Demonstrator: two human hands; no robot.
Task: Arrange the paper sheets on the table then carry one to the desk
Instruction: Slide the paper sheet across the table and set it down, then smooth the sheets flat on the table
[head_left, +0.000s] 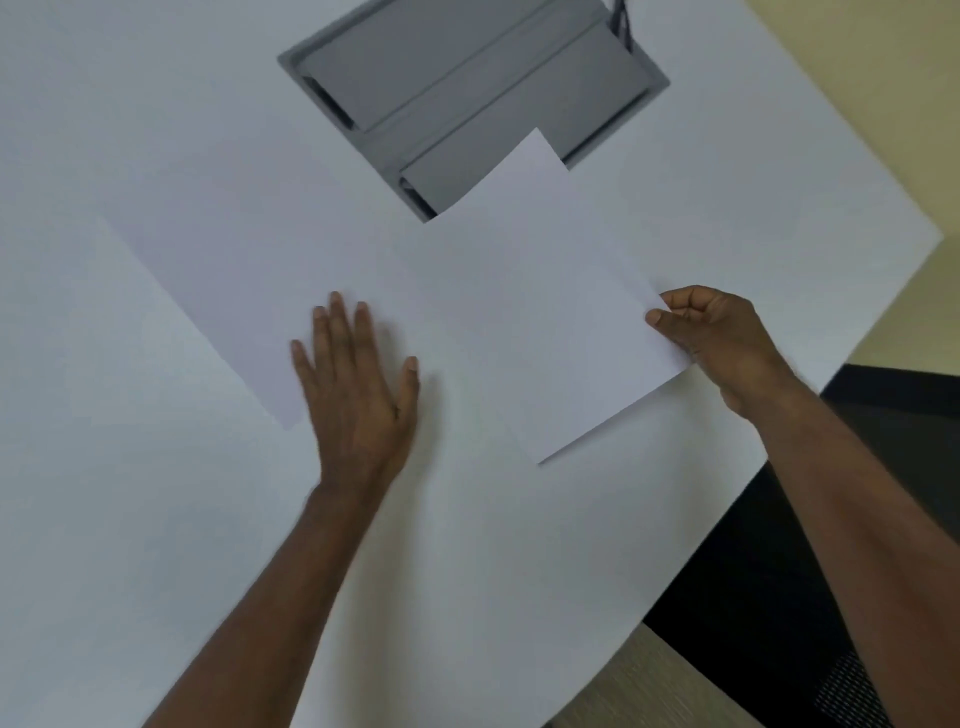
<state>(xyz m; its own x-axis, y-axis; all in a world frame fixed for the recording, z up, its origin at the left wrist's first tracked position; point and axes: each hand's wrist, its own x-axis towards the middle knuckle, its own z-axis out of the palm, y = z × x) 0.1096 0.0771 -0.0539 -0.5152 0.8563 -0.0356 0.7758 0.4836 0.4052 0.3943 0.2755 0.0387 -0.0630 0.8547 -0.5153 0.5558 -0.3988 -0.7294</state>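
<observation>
Head view: right hand pinches the edge of one paper sheet, lifted off the white table. Left hand lies flat, fingers spread, pinning a second sheet. Arranging unfinished; carrying not begun.

a grey recessed cable box with angled flaps sits at top centre. a dark cable rises at its upper right corner. a black chair stands at lower right on wood-grain floor. a cream wall shows at upper right.
</observation>
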